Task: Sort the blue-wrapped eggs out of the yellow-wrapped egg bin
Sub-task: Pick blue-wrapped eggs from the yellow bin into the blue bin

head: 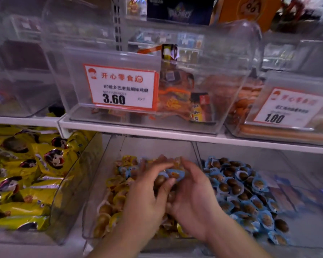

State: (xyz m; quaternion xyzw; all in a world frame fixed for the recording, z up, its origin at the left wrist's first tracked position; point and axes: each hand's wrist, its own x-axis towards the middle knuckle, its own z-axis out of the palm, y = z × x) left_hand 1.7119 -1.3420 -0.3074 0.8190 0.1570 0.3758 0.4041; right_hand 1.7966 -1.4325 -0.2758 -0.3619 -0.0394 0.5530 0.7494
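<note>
Yellow bin [93,183], centre shelf: left hand [147,194] curls round brown eggs w/ a blue egg [175,175] on top. Right hand [192,194] cups alongside, fingers curled on the same bunch. Pinch only blue ones, leave yellows, lift clear & drop into blue bin [296,164] at right.

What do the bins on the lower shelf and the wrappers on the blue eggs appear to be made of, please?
The middle bin looks like clear rigid plastic, glossy: its contents show through the walls, and the edges catch light. The blue egg wrappers seem to be thin plastic film, printed blue round the rim with a clear window, since the brown egg shows through. The view is blurred, so the finish is uncertain.
</note>
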